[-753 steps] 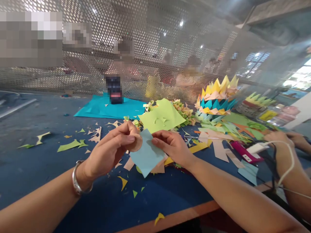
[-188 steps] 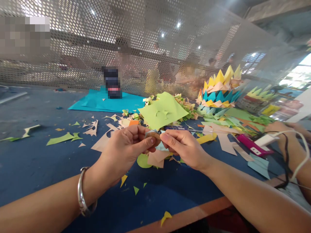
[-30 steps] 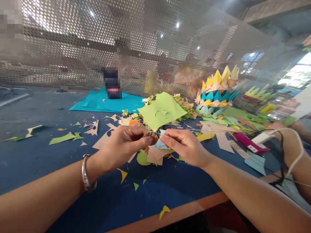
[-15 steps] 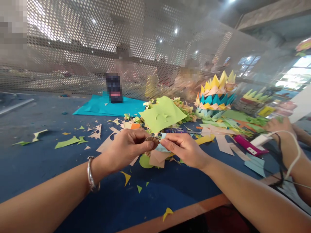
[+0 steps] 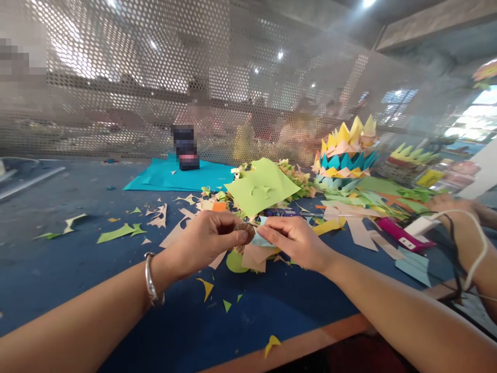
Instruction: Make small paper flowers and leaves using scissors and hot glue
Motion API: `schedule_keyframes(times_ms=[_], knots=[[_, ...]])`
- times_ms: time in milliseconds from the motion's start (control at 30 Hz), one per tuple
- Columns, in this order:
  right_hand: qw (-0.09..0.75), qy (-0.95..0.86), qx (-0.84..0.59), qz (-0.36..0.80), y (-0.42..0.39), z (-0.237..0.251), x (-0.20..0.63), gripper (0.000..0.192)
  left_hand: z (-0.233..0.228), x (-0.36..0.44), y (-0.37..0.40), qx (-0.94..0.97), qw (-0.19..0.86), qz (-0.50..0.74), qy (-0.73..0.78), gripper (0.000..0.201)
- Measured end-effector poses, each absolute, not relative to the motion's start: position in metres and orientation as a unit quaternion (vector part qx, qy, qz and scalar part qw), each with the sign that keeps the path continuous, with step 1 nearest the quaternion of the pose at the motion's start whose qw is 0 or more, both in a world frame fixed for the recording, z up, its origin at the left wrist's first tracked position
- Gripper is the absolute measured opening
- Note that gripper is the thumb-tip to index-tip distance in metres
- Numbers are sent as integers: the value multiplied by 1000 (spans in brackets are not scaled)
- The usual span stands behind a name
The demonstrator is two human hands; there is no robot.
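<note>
My left hand (image 5: pixel 205 238), with a silver bangle at the wrist, pinches a small brown rounded piece (image 5: pixel 246 228) between thumb and fingers. It has a ridged edge, but its exact kind is too small to tell. My right hand (image 5: pixel 297 241) is closed in a pinch at the piece's right side, where a thin dark end reaches the fingertips. Both hands hover above the blue table, over pink paper scraps (image 5: pixel 258 256) and a green paper round (image 5: pixel 236 261). Just beyond them lies a light green paper sheet (image 5: pixel 266 181) on a heap of cut paper.
Teal sheets (image 5: pixel 155 178) lie at the back left under a dark pixelated object (image 5: pixel 188 155). A tiered paper-petal piece (image 5: pixel 345 155) stands back right. Near a magenta power strip (image 5: pixel 404 235) with cables is another person's arm (image 5: pixel 466 233). A perforated screen (image 5: pixel 155 93) rises behind.
The view has shifted slightly, so the scene sits a little lower and further right. Both hands keep their pinch; the brown piece appears turned flatter.
</note>
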State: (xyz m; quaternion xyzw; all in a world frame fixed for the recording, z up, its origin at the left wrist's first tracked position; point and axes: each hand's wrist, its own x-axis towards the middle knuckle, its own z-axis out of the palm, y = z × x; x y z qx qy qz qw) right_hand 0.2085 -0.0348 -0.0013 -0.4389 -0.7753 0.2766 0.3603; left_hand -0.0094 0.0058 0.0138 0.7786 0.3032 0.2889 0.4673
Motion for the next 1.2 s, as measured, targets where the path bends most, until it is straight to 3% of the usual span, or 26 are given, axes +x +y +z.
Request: schedule_keyframes(times_ms=[467, 767, 933, 1067, 1200], knots=[[414, -736, -455, 282, -32, 0, 210, 52, 8, -16, 16, 758, 502, 255, 329, 16], [456, -726, -461, 230, -26, 2, 219, 51, 20, -25, 22, 762, 453, 203, 416, 21], [446, -727, -474, 218, -23, 2, 222, 49, 23, -28, 25, 783, 420, 97, 449, 21], [432, -724, -495, 209, -19, 1, 226, 48, 26, -30, 28, 815, 330, 89, 467, 28], [398, -730, -521, 193, -16, 2, 229, 48, 27, -33, 28, 817, 334, 77, 464, 25]])
